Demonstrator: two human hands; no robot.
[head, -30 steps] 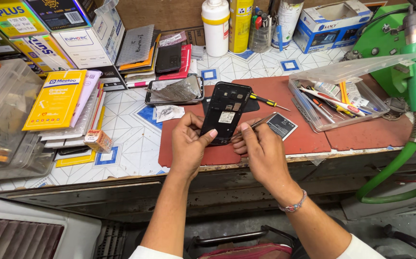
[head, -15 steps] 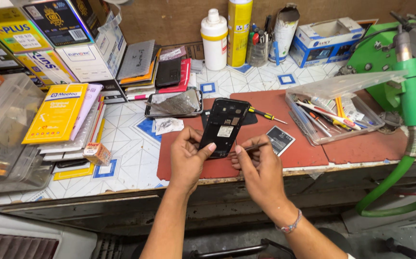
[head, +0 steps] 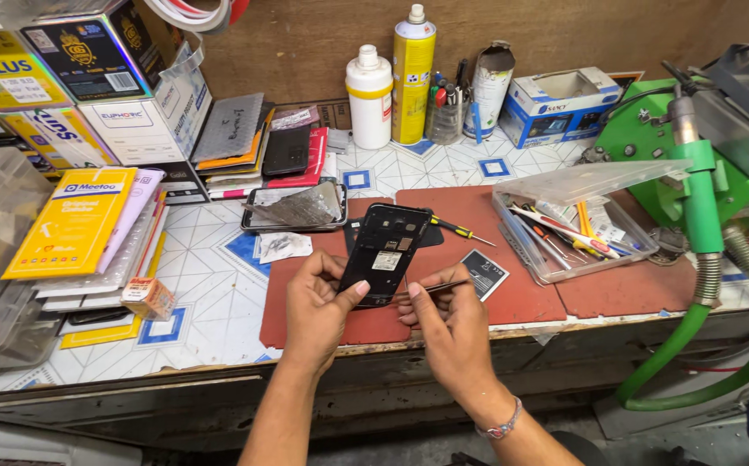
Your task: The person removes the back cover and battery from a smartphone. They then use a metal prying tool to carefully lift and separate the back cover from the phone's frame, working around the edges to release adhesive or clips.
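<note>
My left hand (head: 316, 309) grips the lower left edge of an opened black phone (head: 387, 252), its back cover off and the inner frame facing me, tilted above a red work mat (head: 512, 293). My right hand (head: 448, 324) pinches thin metal tweezers (head: 437, 288) whose tips point at the phone's lower right edge. A small dark flat battery (head: 482, 272) lies on the mat just right of my hands. A yellow-handled screwdriver (head: 461, 229) rests behind the phone.
A clear plastic tool tray (head: 564, 233) sits to the right, beside a green machine with a hose (head: 702, 224). Another phone with a plastic film (head: 292, 209) lies behind. Stacks of boxes and packets (head: 81, 224) fill the left. Bottles and a spray can (head: 411, 78) stand at the back.
The view has shifted slightly nearer the bench. My hands hold the same grip; the tweezers stay at the phone's lower edge with little movement.
</note>
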